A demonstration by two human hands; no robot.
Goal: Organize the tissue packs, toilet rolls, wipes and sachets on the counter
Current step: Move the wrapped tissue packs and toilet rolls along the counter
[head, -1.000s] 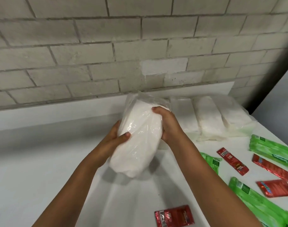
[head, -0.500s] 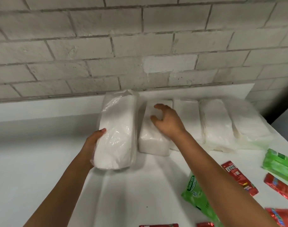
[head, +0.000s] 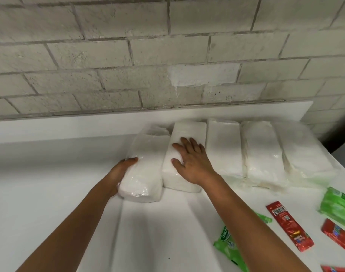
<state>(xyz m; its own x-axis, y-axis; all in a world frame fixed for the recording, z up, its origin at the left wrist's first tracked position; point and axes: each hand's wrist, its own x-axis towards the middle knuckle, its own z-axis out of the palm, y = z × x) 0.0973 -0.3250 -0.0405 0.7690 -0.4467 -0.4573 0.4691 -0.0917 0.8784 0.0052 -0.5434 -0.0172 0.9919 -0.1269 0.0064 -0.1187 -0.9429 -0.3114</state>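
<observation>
The end pack (head: 146,169) is gripped by the left hand (head: 120,171), its long axis parallel to the row; the right hand (head: 189,161) is laid flat on the neighbour (head: 184,134) at centre frame.

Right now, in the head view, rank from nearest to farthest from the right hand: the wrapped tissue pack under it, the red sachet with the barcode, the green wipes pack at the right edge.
1. Wrapped tissue pack, under the right hand.
2. Red sachet with the barcode, lower right.
3. Green wipes pack, right edge.

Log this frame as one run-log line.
left hand: grips leftmost tissue pack | right hand: flat on second tissue pack | row: five packs against backsplash | wipes, sachets: unsorted
</observation>
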